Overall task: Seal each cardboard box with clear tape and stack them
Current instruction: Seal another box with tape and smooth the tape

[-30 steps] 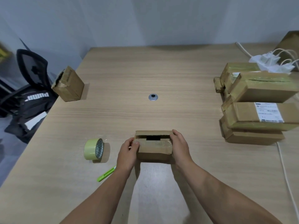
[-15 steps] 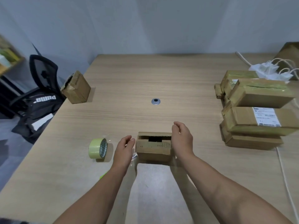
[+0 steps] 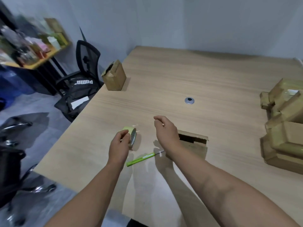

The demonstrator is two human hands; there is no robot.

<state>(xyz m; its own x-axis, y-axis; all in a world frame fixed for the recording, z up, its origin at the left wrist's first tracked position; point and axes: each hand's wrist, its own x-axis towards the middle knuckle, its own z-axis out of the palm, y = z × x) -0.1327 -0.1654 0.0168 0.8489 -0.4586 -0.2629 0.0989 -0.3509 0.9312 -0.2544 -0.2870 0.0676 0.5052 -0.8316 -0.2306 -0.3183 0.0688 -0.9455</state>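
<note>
A small cardboard box (image 3: 194, 147) lies on the table with a dark gap between its top flaps. My right hand (image 3: 165, 131) hovers just left of it, fingers loosely curled, holding nothing. The green tape roll (image 3: 133, 136) stands on edge further left. My left hand (image 3: 119, 145) is on its near side, fingers curled over the roll's rim and hiding part of it. A pile of sealed boxes (image 3: 287, 140) sits at the right edge. One more box (image 3: 114, 77) stands alone at the far left edge.
A green utility knife (image 3: 141, 159) lies on the wooden table (image 3: 180, 71) between my forearms. A metal cable grommet (image 3: 189, 100) is set in the middle. A black office chair (image 3: 85, 63) with a bag stands beyond the left edge.
Both hands left the small box. My left hand moved left onto the tape roll and my right hand lifted off to the box's left. My view swung left.
</note>
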